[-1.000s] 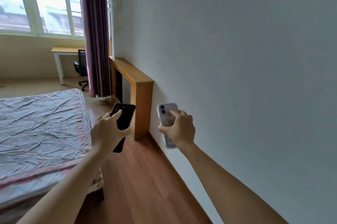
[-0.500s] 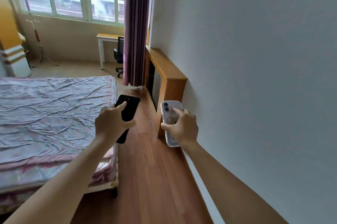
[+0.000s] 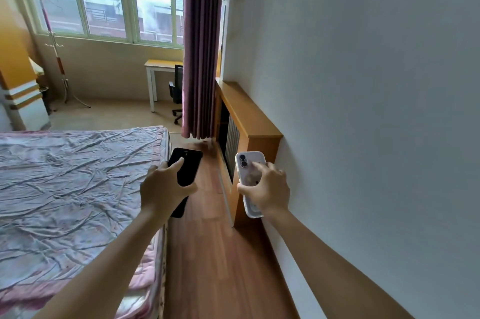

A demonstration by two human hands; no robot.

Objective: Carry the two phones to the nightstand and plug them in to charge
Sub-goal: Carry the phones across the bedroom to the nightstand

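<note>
My left hand (image 3: 162,190) grips a black phone (image 3: 187,168), held upright in front of me above the bed's right edge. My right hand (image 3: 267,188) holds a white phone (image 3: 248,166) in a clear case, its back with two camera lenses facing me. Both arms reach forward at about the same height, the phones roughly a hand's width apart. No nightstand or charging cable shows in this view.
A bed (image 3: 72,188) with a wrinkled pink sheet fills the left. A strip of wooden floor (image 3: 215,253) runs between it and the white wall (image 3: 363,110). A wooden radiator cover (image 3: 249,116) lines the wall ahead, with a purple curtain (image 3: 200,45), desk (image 3: 161,66) and office chair (image 3: 177,92) beyond.
The view has swung left and taken in more of the window and bed. Both hands keep their phones and the same pose.
</note>
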